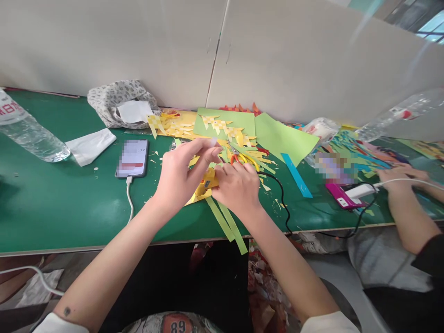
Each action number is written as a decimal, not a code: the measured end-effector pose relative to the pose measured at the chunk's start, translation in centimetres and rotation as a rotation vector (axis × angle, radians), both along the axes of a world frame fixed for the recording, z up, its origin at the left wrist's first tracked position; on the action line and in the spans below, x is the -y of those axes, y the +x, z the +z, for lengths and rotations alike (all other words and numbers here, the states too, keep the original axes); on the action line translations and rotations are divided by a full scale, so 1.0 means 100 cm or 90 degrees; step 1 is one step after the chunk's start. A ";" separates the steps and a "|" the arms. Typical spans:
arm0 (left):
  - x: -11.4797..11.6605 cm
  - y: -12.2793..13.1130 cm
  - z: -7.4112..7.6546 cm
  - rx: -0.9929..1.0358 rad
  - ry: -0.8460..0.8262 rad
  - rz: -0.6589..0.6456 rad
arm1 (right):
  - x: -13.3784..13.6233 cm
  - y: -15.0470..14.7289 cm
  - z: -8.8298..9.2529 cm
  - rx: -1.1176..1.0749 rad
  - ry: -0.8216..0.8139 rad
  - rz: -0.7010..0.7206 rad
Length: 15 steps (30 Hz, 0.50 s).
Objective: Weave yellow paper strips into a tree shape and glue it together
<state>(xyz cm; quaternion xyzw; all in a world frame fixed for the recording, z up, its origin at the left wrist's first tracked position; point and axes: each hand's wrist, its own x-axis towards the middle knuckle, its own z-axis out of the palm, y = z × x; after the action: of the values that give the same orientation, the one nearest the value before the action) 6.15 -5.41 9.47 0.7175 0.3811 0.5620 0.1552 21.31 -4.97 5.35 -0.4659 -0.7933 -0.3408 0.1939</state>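
My left hand (182,173) and my right hand (237,187) meet over a piece of woven yellow and green paper strips (204,185) on the green table (62,208). Both hands have their fingers closed on the paper work; the left pinches near its top, the right presses on its right side. Long green strips (229,224) trail from it over the table's front edge. Yellow-handled scissors (244,159) lie just behind my right hand.
A phone (132,158) on a white cable lies left of my hands. A plastic bottle (29,132), a tissue (90,145) and a cloth pouch (118,99) sit farther left. Green sheets (284,136) and finished woven pieces lie behind. A co-worker's hand (398,178) rests at right by a pink phone (342,196).
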 end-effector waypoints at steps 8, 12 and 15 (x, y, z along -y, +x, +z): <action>0.001 -0.001 0.001 -0.020 0.017 0.011 | 0.000 0.000 -0.002 -0.018 0.002 -0.009; 0.000 -0.004 -0.001 -0.012 0.009 0.008 | 0.000 0.001 -0.003 -0.038 -0.005 -0.013; 0.000 -0.004 -0.001 -0.016 0.012 0.009 | 0.001 0.000 -0.003 -0.046 0.002 -0.008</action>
<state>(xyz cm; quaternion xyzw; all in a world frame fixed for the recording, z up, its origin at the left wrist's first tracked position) 5.74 -5.42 9.38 0.7232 0.3829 0.5577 0.1392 21.31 -5.05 5.01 -0.4825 -0.7822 -0.3261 0.2211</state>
